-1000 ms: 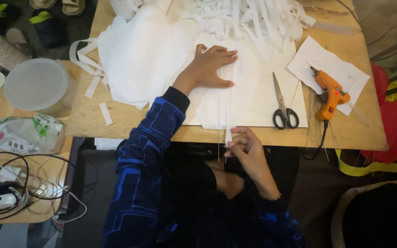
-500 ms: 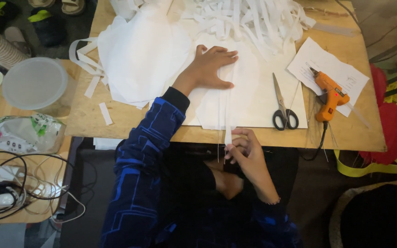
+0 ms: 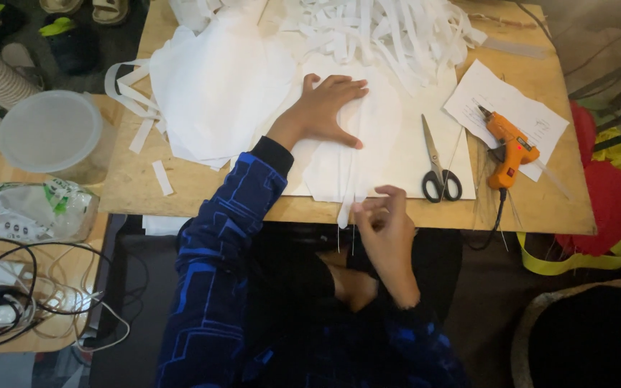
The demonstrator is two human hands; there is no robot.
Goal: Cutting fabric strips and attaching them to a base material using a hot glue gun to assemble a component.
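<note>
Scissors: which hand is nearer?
Right. The right hand sits at the table edge just left of the scissors handles. The left hand lies flat on the white paper, farther left.

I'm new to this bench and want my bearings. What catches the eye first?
The left hand lies flat on white sheets mid-table, while the right hand pinches a thin white strip at the near edge. To the right lie scissors and an orange glue gun.
</note>
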